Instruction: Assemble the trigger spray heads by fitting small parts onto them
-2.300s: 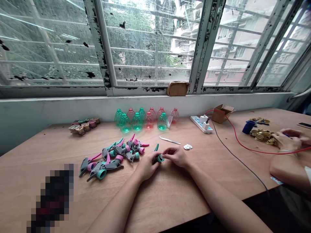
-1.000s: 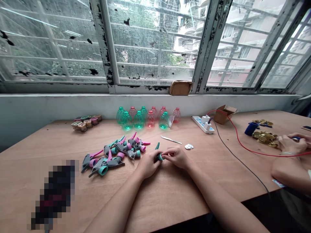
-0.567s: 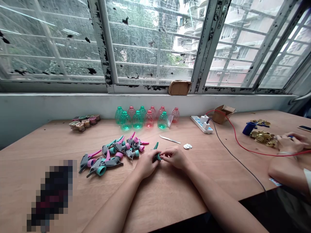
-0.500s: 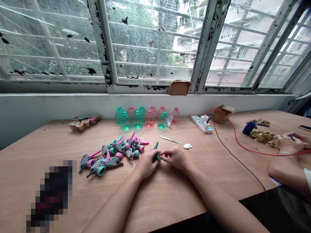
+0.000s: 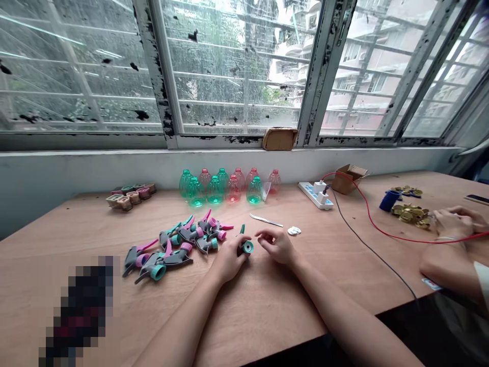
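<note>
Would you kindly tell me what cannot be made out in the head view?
In the head view:
Sprayer: body mostly hidden by the left hand.
White pieces: too small and overlapped to count.
Dark slab: cut off by the right edge.
Anything inside the co-worker's hands: hidden by their fingers.

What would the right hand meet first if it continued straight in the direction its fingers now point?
The right hand would probably first meet the teal-collared sprayer head held in the left hand. Depth is unclear from this single view, so it might touch the left hand instead.
</note>
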A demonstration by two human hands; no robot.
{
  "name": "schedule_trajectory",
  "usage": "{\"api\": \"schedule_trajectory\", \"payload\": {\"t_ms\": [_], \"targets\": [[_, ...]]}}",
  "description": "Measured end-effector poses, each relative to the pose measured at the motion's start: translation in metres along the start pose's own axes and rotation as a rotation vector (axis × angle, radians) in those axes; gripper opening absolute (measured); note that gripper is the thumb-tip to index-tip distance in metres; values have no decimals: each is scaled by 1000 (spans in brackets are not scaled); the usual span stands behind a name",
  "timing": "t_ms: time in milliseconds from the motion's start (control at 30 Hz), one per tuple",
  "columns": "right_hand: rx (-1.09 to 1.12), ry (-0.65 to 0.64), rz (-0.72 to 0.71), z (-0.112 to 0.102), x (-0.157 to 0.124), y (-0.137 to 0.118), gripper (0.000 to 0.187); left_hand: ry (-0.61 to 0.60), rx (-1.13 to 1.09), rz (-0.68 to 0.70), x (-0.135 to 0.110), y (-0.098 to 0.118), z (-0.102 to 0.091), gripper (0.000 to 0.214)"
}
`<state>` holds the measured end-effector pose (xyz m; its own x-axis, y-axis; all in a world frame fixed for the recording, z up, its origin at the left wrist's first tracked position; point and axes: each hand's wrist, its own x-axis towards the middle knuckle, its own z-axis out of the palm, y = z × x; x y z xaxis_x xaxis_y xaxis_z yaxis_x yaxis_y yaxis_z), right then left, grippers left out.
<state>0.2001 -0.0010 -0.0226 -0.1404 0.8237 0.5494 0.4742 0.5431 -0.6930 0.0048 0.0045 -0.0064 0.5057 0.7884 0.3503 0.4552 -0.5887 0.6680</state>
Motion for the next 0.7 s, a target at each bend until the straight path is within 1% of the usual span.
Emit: {"api": "schedule_trajectory", "payload": {"t_ms": [67, 167, 233, 333, 400, 467, 533, 600, 700], "targets": [[2, -31, -12, -1, -1, -1, 17, -6, -4, 1, 0, -1, 0, 41], [-21, -92, -71, -3, -1, -7, 17, -14, -28, 13, 0, -1, 0, 43], [-39, -123, -111, -4, 0, -12, 23, -29, -41, 18, 0, -1, 0, 47], [-48, -208, -174, -4, 2, -14, 37, -55, -31, 28, 0, -1, 0, 57], [-58, -238, -179, -3, 3, -11, 36, -55, -26, 47, -1, -1, 0, 61], [-104, -215, -133, -2, 5, -4, 32, -27, -23, 56, -2, -1, 0, 63], [-188, -150, -61, -2, 7, 5, 29, 23, 3, 55, -2, 0, 0, 61], [-290, -74, 9, -4, 10, 13, 26, 59, 69, 70, -3, 1, -1, 56], [-415, 15, 115, -6, 16, 22, 25, 76, 215, 114, -3, 3, -4, 43]]}}
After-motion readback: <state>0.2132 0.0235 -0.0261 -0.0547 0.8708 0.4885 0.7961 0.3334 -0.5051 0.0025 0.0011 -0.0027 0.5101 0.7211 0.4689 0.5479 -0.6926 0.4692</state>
